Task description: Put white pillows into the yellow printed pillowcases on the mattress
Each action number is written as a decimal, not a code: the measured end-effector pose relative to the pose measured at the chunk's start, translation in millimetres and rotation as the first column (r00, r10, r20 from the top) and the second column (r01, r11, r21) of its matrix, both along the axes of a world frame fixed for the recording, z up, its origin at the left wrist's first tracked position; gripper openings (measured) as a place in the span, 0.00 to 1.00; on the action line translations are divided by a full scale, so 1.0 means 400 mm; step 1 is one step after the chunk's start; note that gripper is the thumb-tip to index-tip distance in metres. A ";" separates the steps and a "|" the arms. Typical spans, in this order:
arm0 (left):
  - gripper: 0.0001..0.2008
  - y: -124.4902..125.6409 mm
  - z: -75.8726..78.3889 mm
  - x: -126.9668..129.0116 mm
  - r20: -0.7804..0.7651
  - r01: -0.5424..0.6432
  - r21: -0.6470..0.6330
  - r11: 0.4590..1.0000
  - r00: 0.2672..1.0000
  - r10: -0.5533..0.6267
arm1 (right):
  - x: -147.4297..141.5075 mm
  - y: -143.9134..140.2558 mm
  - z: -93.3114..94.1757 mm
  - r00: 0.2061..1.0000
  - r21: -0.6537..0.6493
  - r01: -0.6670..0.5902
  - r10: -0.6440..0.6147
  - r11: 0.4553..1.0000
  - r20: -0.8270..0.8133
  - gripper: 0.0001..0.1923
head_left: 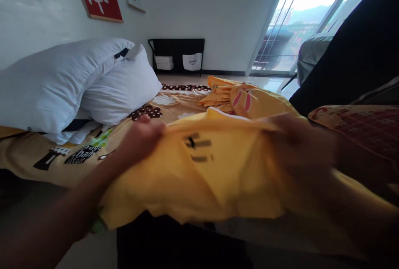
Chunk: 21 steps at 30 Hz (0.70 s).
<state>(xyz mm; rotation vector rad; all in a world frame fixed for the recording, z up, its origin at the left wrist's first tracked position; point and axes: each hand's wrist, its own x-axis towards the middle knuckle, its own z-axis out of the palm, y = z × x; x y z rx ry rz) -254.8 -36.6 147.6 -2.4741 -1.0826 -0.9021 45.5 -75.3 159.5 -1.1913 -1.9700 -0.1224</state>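
A yellow cloth cover [230, 169] with dark printed marks is stretched between my two hands over the near edge of the bed. My left hand [145, 134] is closed on its upper left edge. On the other side, my right hand [302, 144], blurred by motion, grips the upper right edge. A pale strip runs along the cloth's top, and its lower part hangs in loose folds. Just behind it lies a rumpled yellow bedding piece [262, 101] with a pink-marked cartoon face. Whether the two yellow pieces are joined is hidden.
White pillows [59, 82] are piled on the left of the patterned bed sheet [121, 140]. Against the far wall stands a low black rack [177, 47] holding white boxes. A red plaid cushion [358, 128] is at right, below a large dark shape [352, 49]. Behind is a glass door [299, 20].
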 end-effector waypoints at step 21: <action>0.24 -0.160 -0.251 -0.241 0.254 -0.211 -0.573 0.792 0.873 0.416 | 0.207 0.040 -0.076 0.845 -0.635 0.081 0.285 0.768 0.453 0.22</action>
